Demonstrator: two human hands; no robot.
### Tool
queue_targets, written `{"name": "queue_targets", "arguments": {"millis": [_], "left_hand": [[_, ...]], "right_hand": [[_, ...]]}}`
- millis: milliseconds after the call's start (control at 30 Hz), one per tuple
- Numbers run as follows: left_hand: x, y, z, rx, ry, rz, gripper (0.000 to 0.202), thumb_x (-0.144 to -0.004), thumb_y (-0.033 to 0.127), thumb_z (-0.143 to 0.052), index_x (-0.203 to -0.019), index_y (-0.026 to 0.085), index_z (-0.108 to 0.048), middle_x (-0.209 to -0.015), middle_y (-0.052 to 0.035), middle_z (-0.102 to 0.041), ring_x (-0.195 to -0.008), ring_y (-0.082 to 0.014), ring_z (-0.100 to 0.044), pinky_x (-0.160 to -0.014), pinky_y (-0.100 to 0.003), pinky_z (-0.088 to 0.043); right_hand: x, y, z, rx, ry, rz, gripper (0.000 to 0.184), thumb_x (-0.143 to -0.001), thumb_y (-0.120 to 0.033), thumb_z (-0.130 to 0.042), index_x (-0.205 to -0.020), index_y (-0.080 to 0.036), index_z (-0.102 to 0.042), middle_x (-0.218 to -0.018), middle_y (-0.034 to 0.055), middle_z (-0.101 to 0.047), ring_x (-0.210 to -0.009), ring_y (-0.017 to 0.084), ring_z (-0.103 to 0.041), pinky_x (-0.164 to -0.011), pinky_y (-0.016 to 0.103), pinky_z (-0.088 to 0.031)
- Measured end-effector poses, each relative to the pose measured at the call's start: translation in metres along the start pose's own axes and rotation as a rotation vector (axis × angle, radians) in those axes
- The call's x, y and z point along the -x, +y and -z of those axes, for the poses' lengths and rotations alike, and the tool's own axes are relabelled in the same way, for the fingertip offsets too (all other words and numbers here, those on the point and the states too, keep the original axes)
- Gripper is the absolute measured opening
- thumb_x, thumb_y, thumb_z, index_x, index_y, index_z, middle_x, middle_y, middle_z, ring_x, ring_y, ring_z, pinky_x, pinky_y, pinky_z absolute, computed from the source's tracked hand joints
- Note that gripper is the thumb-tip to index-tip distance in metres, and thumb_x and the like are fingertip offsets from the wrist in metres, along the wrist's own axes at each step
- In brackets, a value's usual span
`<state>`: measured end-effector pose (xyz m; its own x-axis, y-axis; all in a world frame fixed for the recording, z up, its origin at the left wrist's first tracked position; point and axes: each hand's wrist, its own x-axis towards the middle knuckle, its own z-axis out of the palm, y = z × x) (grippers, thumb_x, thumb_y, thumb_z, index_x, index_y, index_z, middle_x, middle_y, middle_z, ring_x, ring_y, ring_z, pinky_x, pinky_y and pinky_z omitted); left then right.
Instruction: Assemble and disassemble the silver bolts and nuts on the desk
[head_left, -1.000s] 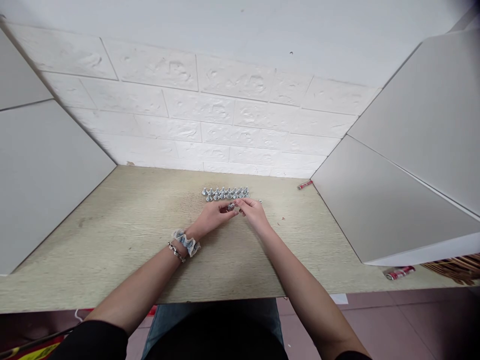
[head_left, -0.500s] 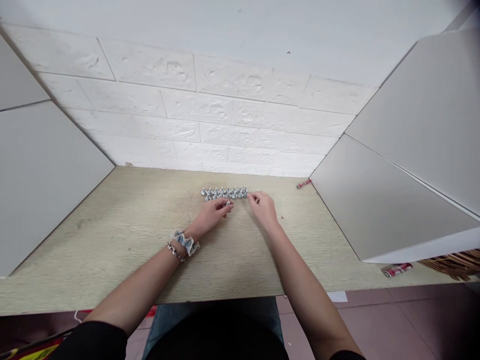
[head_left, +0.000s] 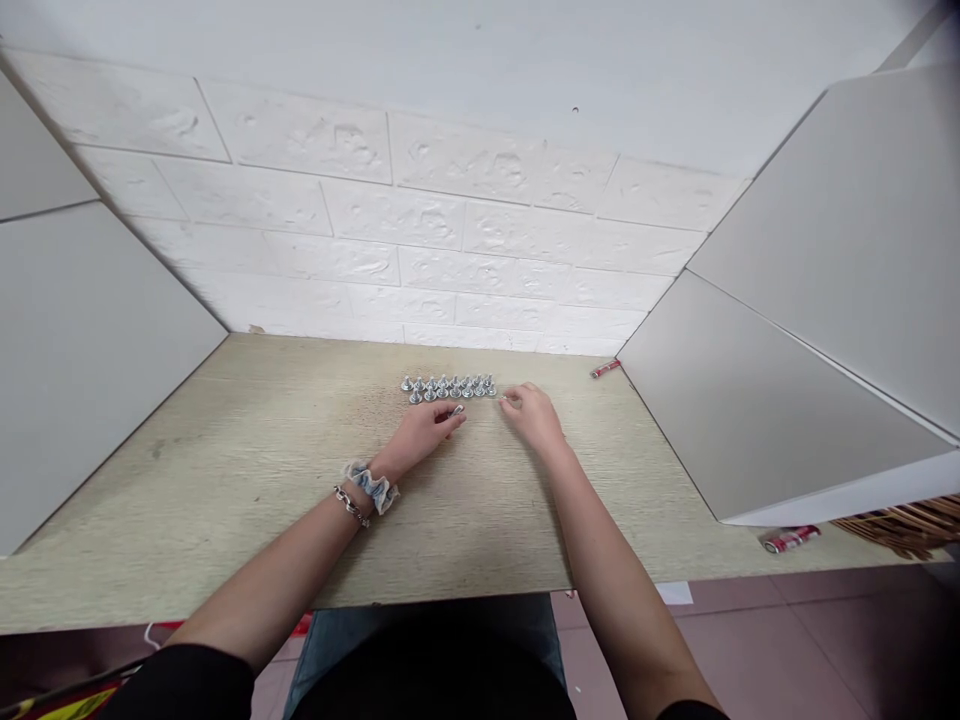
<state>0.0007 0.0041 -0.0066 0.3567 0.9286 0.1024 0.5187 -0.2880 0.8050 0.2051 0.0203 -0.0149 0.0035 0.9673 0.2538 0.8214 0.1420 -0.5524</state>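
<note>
Several silvery bolts with washers (head_left: 443, 388) stand upright in two close rows on the wooden tabletop (head_left: 465, 500). Just below the front row is my left hand (head_left: 421, 430), its thumb and fingers closed on a small metal bolt (head_left: 456, 411). A frilly band and a chain bracelet circle that wrist. To the right of the rows, my right hand (head_left: 534, 420) has curled fingers, with the tips of thumb and index slightly apart. It is close to the end bolt (head_left: 491, 388) but not touching it, and I see nothing held there.
Behind the table rises a white brick-patterned wall (head_left: 442, 220). Grey panels stand at left (head_left: 112, 340) and right (head_left: 780, 400). One red battery-like cylinder (head_left: 605, 368) lies by the right panel; another red cylinder (head_left: 792, 540) lies near the front edge, beside a wicker item (head_left: 900, 528).
My right hand has drawn back slightly to the right, away from the end bolt, and its fingertips have parted. The bolt in my left hand has tilted; that hand has barely moved.
</note>
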Motion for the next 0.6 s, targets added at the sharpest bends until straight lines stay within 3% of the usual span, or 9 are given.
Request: {"name": "queue_targets", "arguments": {"millis": [100, 200, 333, 600], "left_hand": [[0.001, 0.003, 0.001, -0.035, -0.005, -0.009, 0.035, -0.080, 0.045, -0.044, -0.081, 0.016, -0.065, -0.060, 0.0009, -0.056, -0.060, -0.0146, -0.051, -0.058, -0.024, -0.037], [0.001, 0.006, 0.001, -0.051, -0.024, -0.043, 0.037, -0.081, 0.044, -0.042, -0.083, 0.017, -0.066, -0.060, 0.0012, -0.056, -0.060, -0.0142, -0.050, -0.058, -0.023, -0.036], [0.002, 0.008, 0.002, -0.055, -0.025, -0.080, 0.036, -0.083, 0.042, -0.041, -0.090, 0.018, -0.067, -0.061, 0.0020, -0.056, -0.059, -0.0134, -0.048, -0.058, -0.022, -0.036], [0.002, 0.002, 0.000, -0.087, -0.025, -0.103, 0.034, -0.083, 0.038, -0.042, -0.084, 0.018, -0.069, -0.070, 0.0010, -0.064, -0.066, -0.0148, -0.053, -0.062, -0.023, -0.037]], "right_hand": [[0.007, -0.019, -0.004, -0.319, -0.025, 0.147, 0.022, -0.077, -0.032, -0.056, -0.088, -0.017, -0.067, -0.087, 0.0046, -0.062, -0.066, 0.012, -0.053, -0.065, 0.025, -0.043], [0.015, -0.033, -0.010, -0.451, -0.086, 0.228, 0.019, -0.077, -0.028, -0.056, -0.089, -0.020, -0.067, -0.085, 0.0027, -0.061, -0.063, 0.010, -0.051, -0.060, 0.024, -0.043], [0.019, -0.037, -0.016, -0.450, -0.115, 0.280, 0.019, -0.079, -0.021, -0.053, -0.093, -0.021, -0.067, -0.085, 0.0026, -0.060, -0.068, 0.011, -0.053, -0.063, 0.024, -0.044], [0.019, -0.036, -0.016, -0.345, -0.134, 0.370, 0.022, -0.084, -0.016, -0.048, -0.097, -0.020, -0.064, -0.094, 0.0053, -0.061, -0.087, 0.015, -0.056, -0.075, 0.028, -0.045]]}}
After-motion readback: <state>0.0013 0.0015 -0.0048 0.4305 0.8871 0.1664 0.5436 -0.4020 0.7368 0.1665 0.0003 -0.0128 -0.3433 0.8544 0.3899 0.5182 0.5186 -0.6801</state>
